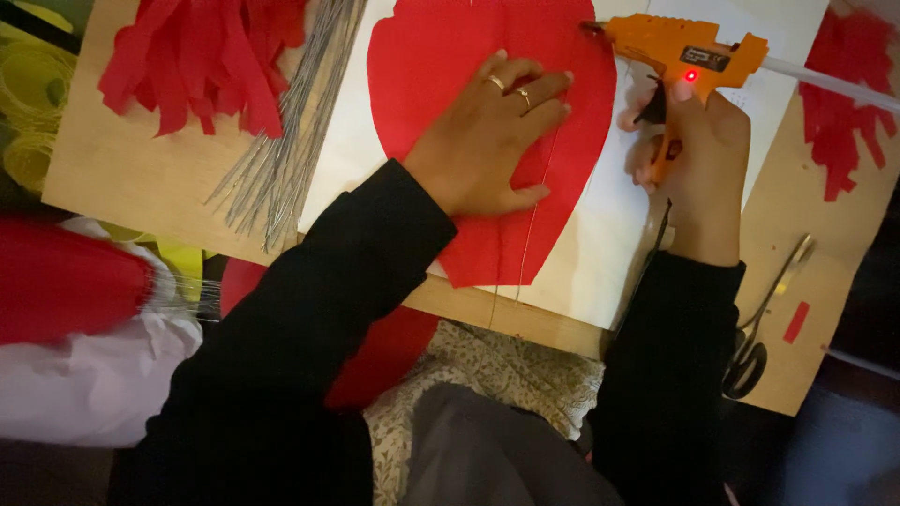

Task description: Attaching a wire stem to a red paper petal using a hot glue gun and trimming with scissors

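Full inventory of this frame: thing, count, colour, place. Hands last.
large paper petal: one, red, centre, on white sheet
white sheet: one, on board
wooden board: one, tan, under everything
glue gun: one, orange, red light on, top right
wire bundle: many, grey, left of petal
cut paper strips: pile, red, top left; another at right edge
scissors: one pair, dark handles, lower right
paper scrap: one, red, beside scissors
left hand: flat on petal, two rings
right hand: grip on glue gun
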